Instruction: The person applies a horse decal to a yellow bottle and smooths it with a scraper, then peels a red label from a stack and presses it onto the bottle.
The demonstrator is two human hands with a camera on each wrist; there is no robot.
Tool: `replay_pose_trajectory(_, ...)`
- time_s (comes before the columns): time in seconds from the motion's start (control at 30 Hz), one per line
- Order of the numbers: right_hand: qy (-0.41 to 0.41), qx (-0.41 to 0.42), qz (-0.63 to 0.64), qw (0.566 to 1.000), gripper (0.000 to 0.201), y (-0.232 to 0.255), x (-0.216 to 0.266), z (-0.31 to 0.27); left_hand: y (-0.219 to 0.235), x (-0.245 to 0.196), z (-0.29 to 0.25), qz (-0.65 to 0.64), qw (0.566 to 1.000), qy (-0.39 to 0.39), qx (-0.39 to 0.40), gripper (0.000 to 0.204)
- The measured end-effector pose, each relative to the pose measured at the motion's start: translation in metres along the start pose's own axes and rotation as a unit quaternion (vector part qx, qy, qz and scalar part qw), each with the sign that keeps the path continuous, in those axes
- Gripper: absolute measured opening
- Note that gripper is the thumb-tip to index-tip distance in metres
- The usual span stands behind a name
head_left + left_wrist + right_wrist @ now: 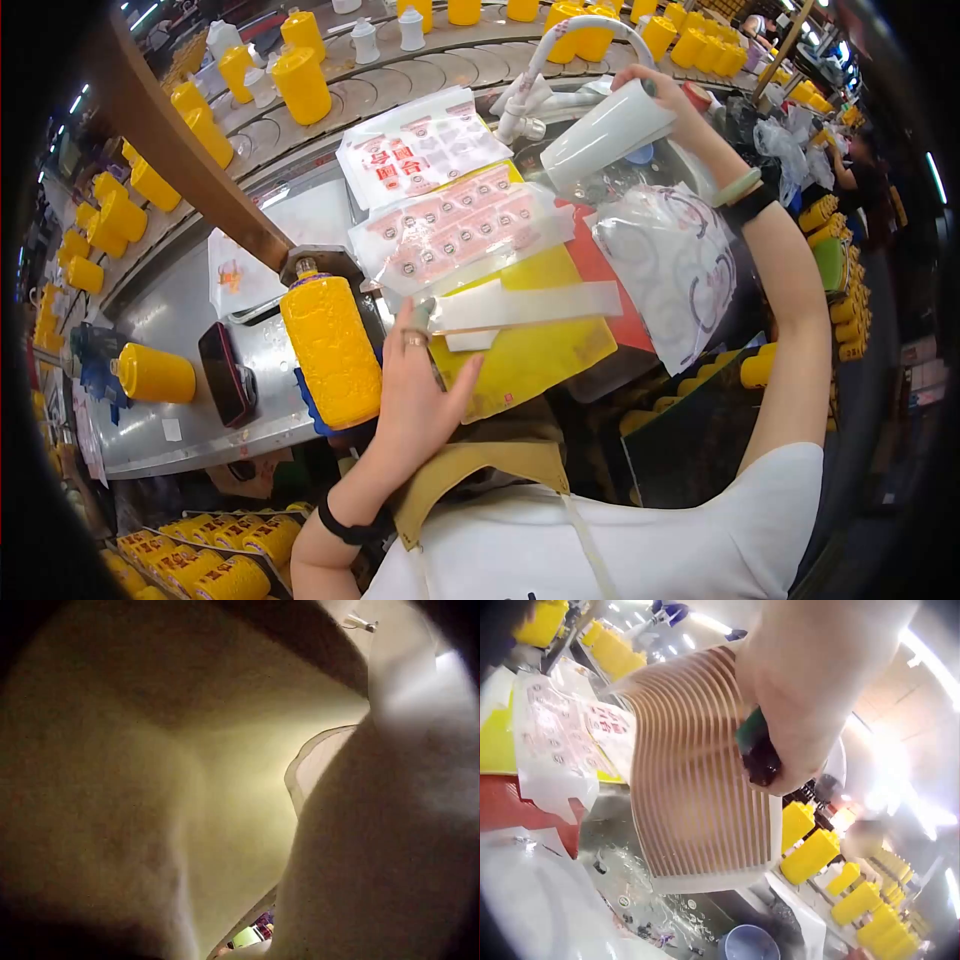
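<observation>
In the head view my left hand (415, 395) rests with spread, mostly straight fingers at the left end of a pale translucent strip (545, 306), which lies across a yellow sheet (560, 362). A small white piece (472, 340) lies partly under the strip. My right hand (668, 98) pinches the upper end of a curved white sheet (607, 137) above the sink. The right wrist view shows that sheet (697, 780) with rows of brown stripes, held by my right hand (810, 697). The left wrist view is mostly filled by blurred, close surfaces.
Printed sheets (440, 235) lie beyond the yellow sheet, and clear plastic (665, 265) covers the right side. A yellow bottle (332, 350) and a phone (228, 375) are at the left. A white hose (570, 22) arches over the sink. Yellow bottles line the curved conveyor (365, 85).
</observation>
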State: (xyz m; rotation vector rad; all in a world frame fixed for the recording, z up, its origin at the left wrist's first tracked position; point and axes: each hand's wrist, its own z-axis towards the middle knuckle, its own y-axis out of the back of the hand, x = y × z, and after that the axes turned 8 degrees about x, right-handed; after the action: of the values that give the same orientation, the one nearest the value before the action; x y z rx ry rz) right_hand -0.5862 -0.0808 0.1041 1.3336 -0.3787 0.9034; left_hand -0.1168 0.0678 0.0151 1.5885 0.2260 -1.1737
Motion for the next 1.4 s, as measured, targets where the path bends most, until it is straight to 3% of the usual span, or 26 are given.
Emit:
replay_pose_trajectory(0.07, -0.022, 0.025, -0.010, 0.999, 0.017, 0.004, 0.036, -0.010, -0.006, 0.009, 0.012, 0.078, 0.997, 0.016, 0.002, 0.069)
replay_pose_trajectory(0.17, -0.042, 0.067, -0.005, 0.997, 0.018, 0.010, 0.061, -0.023, -0.010, 0.022, 0.028, 0.051, 0.995, 0.085, 0.029, 0.055)
replay_pose_trajectory(0.3, -0.041, 0.157, -0.027, 0.986, 0.018, 0.018, 0.096, -0.042, -0.025, 0.036, 0.037, 0.045, 0.996, 0.071, -0.022, 0.048)
replay_pose_trajectory(0.37, -0.102, 0.206, -0.050, 0.972, 0.018, 0.022, 0.114, -0.051, -0.032, 0.045, 0.041, 0.010, 0.995, 0.086, -0.044, 0.045)
replay_pose_trajectory(0.4, -0.118, 0.217, -0.101, 0.964, 0.019, 0.022, 0.120, -0.053, -0.033, 0.047, 0.042, -0.025, 0.992, 0.101, -0.066, 0.043)
replay_pose_trajectory(0.53, -0.163, 0.278, -0.048, 0.945, 0.018, 0.002, 0.120, -0.061, -0.031, 0.043, 0.045, -0.065, 0.985, 0.119, -0.102, 0.038)
replay_pose_trajectory(0.63, -0.102, 0.351, -0.132, 0.922, 0.015, -0.028, 0.112, -0.063, -0.026, 0.023, 0.041, -0.152, 0.977, 0.118, -0.088, 0.039)
replay_pose_trajectory(0.7, -0.306, 0.345, 0.010, 0.887, 0.022, -0.057, 0.117, -0.058, -0.021, 0.011, 0.037, -0.198, 0.970, 0.102, -0.099, 0.041)
replay_pose_trajectory(0.77, -0.304, 0.344, -0.043, 0.887, 0.026, -0.076, 0.121, -0.054, -0.008, -0.011, 0.033, -0.257, 0.953, 0.024, -0.161, 0.043)
replay_pose_trajectory(0.83, -0.275, 0.359, -0.038, 0.891, 0.029, -0.092, 0.111, -0.049, 0.011, -0.022, 0.025, -0.260, 0.952, 0.007, -0.163, 0.046)
replay_pose_trajectory(0.9, -0.270, 0.383, -0.039, 0.883, 0.029, -0.108, 0.105, -0.041, 0.034, -0.040, 0.017, -0.258, 0.939, -0.054, -0.219, 0.048)
replay_pose_trajectory(1.03, -0.257, 0.432, -0.047, 0.863, 0.031, -0.145, 0.092, -0.025, 0.061, -0.050, 0.008, -0.255, 0.931, -0.077, -0.251, 0.048)
replay_pose_trajectory(1.1, -0.268, 0.413, 0.003, 0.870, 0.037, -0.160, 0.098, -0.025, 0.065, -0.052, 0.006, -0.268, 0.922, -0.105, -0.260, 0.045)
replay_pose_trajectory(1.13, -0.127, 0.329, -0.039, 0.935, 0.044, -0.171, 0.094, -0.025, 0.066, -0.054, 0.005, -0.280, 0.921, -0.103, -0.251, 0.044)
replay_pose_trajectory(1.17, 0.018, 0.235, -0.079, 0.969, 0.051, -0.179, 0.093, -0.025, 0.067, -0.053, 0.005, -0.279, 0.921, -0.101, -0.251, 0.044)
replay_pose_trajectory(1.2, 0.020, 0.237, -0.078, 0.968, 0.051, -0.179, 0.093, -0.024, 0.067, -0.052, 0.006, -0.283, 0.922, -0.119, -0.234, 0.043)
replay_pose_trajectory(1.3, 0.029, 0.227, 0.117, 0.966, 0.062, -0.168, 0.160, -0.020, 0.064, -0.058, 0.012, -0.300, 0.919, -0.136, -0.215, 0.041)
replay_pose_trajectory(1.37, 0.032, 0.267, 0.126, 0.955, 0.058, -0.164, 0.185, -0.025, 0.062, -0.064, 0.018, -0.330, 0.906, -0.193, -0.182, 0.040)
replay_pose_trajectory(1.4, 0.066, 0.248, 0.111, 0.960, 0.045, -0.167, 0.184, -0.028, 0.059, -0.059, 0.020, -0.300, 0.908, -0.232, -0.177, 0.048)
